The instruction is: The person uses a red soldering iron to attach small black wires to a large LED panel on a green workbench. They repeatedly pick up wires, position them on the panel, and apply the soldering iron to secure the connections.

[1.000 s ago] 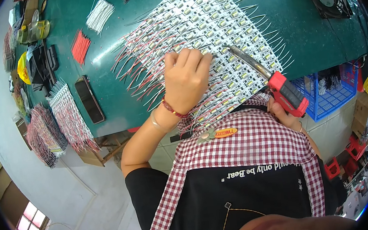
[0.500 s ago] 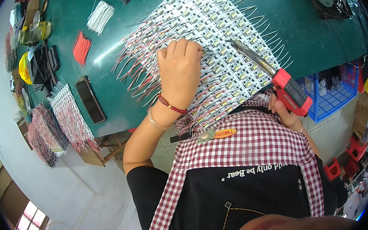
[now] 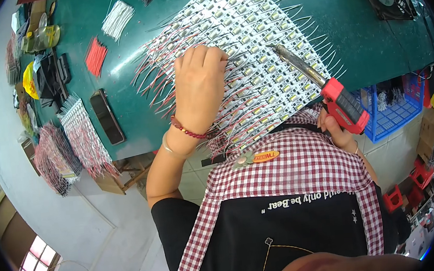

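Maroon-checked apron (image 3: 283,173), black shirt (image 3: 299,227), red bracelet (image 3: 188,131) (beaded), pale bangle (image 3: 166,146).

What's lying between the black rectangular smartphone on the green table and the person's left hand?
The head view shows green tabletop nearest the smartphone, then, nearer the left hand, thin red and black wires fringing the white circuit-board panel.

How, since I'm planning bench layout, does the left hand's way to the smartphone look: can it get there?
Probably yes: the smartphone lies uncovered on the green tabletop, left of the left hand, with apparently only thin wires from the circuit-board panel between them.
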`<act>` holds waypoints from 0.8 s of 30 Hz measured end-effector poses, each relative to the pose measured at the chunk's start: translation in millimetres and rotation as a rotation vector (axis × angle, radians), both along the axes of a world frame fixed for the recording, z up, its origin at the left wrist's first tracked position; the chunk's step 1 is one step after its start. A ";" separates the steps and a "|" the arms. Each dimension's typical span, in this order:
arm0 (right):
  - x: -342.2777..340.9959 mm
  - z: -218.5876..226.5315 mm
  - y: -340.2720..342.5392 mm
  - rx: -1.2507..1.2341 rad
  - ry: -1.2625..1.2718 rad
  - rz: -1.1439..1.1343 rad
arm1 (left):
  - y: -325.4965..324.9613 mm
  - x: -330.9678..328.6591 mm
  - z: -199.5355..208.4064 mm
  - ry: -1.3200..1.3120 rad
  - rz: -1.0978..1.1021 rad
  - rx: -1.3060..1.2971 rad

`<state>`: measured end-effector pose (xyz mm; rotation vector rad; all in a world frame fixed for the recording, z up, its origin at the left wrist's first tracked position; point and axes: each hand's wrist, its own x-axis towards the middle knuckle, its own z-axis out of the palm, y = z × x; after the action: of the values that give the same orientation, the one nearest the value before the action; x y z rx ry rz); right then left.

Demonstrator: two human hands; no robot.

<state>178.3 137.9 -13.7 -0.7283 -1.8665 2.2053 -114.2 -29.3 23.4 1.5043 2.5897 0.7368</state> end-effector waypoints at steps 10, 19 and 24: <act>-5.2 3.6 -0.8 0.042 0.000 0.031 | 13.4 17.9 -22.8 0.146 0.068 0.016; -9.8 5.7 0.4 0.052 0.016 0.056 | 13.4 14.7 -24.4 0.115 0.015 -0.037; -8.2 3.8 0.7 0.043 0.019 0.031 | 9.8 12.7 -9.1 0.079 -0.007 -0.120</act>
<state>170.1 138.6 -9.8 -0.6739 -1.9222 2.1755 -101.5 -19.5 14.3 1.5367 2.6307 0.5211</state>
